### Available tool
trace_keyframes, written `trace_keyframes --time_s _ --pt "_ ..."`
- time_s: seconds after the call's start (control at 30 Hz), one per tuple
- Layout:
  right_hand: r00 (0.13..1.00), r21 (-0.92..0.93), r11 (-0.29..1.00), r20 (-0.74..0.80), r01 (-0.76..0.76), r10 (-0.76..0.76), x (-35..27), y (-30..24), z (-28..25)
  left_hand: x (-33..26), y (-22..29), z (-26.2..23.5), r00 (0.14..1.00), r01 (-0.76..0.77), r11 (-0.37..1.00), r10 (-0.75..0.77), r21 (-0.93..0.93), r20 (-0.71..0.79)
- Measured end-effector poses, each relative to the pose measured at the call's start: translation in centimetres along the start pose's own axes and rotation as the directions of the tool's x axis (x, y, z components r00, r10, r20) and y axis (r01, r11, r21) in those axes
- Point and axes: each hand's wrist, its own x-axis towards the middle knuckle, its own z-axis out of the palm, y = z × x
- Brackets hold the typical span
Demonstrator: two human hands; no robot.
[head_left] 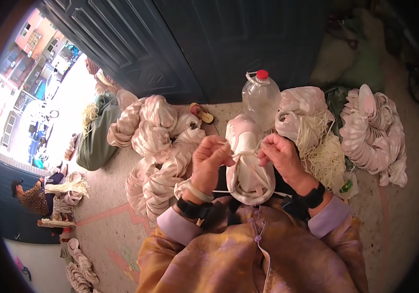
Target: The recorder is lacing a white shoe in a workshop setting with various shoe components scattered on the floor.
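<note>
A pale pink and white shoe (pixel 241 129) sits in front of my body, its toe pointing away and its opening toward me. White shoelace (pixel 246 153) crosses its tongue near the top eyelets. My left hand (pixel 210 158) is at the shoe's left side, thumb and fingers pinched on a lace end. On the other side, my right hand (pixel 282 155) pinches the lace too, its fingertips close to the eyelets. The lace between the hands is thin and partly hidden by fingers. A pale band and dark straps circle my wrists.
Bundled pink-white shoe pieces (pixel 153 141) lie on the left; more bundles (pixel 373 129) are on the right. Loose laces (pixel 324 156) spill beside a clear red-capped bottle (pixel 261 100). Behind stand dark doors (pixel 239 49). A green sack (pixel 99 136) and a seated person (pixel 33 198) are far left.
</note>
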Motion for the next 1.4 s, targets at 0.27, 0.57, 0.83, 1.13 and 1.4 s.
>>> trace_keyframes --time_s 0.27,0.57,0.83,1.13,1.4 --pt "0.967 -0.022 0.971 -0.096 0.236 -0.237 0.6 -0.2 1.3 1.2 -2.0 3.6 0.995 0.080 0.997 -0.081 0.012 0.058" --pt "0.994 0.136 0.989 -0.104 0.057 -0.043 0.7 0.3 0.6 1.7 -2.5 3.9 0.988 0.138 0.990 -0.138 0.017 0.061" --pt "0.978 -0.029 0.991 -0.159 0.132 -0.135 0.2 0.1 0.8 1.1 -3.1 4.3 0.987 0.144 0.985 -0.150 0.101 0.056" --pt "0.975 -0.031 0.988 -0.155 0.154 -0.157 -0.1 0.6 0.9 0.3 -3.4 4.6 0.995 0.091 0.988 -0.095 0.122 0.026" --pt "0.982 0.028 0.995 -0.166 0.098 -0.092 -0.4 0.5 1.1 0.1 -3.3 4.5 0.997 0.069 0.986 -0.074 0.152 0.029"
